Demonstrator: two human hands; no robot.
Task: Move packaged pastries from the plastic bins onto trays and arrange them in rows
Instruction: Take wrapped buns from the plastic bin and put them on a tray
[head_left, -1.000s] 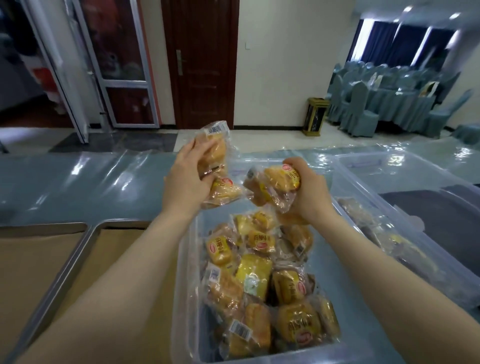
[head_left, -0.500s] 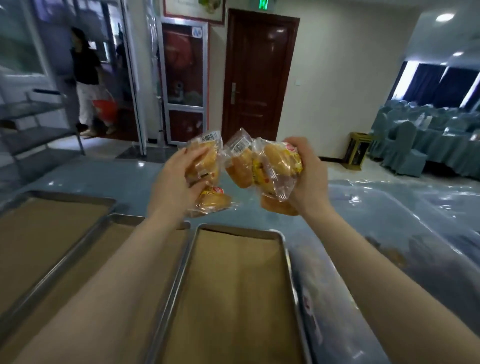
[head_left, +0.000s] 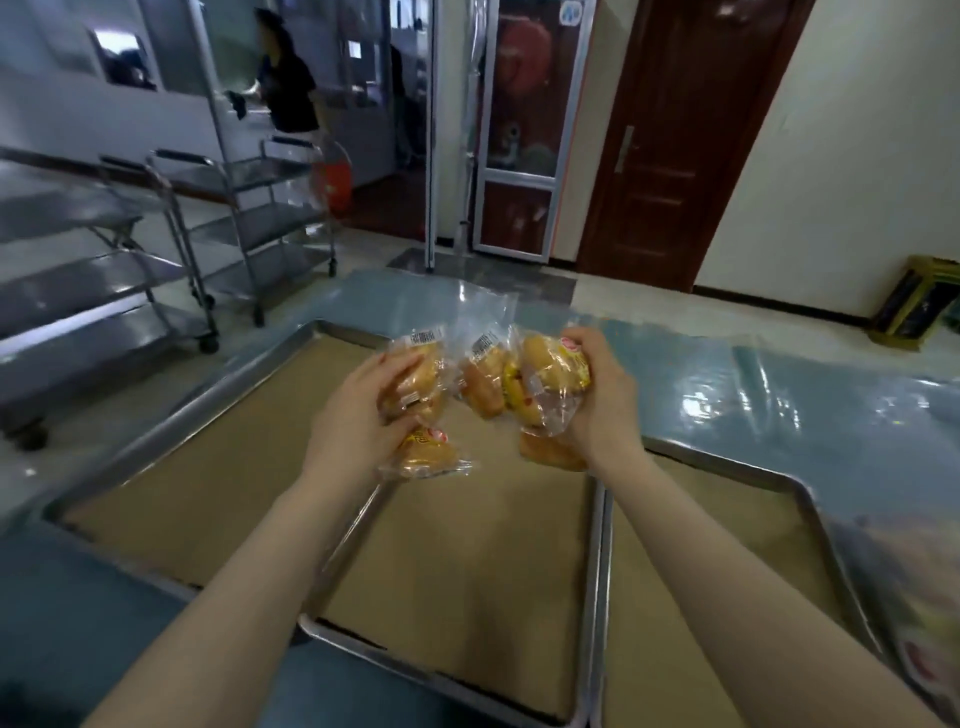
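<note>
Above the middle tray (head_left: 332, 631), both hands — left hand (head_left: 358, 415), right hand (head_left: 602, 400) — clutch packaged pastries (head_left: 550, 374).

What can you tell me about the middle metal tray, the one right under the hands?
The middle tray is a shallow rectangular pan of dull silver metal with a raised rim and rounded corners. Brown paper lines its floor, and no pastries lie on it yet. It sits flat on the blue plastic-covered table, between two similar lined trays, with its rims close against theirs. Both hands hover above its far end, not touching it.
</note>
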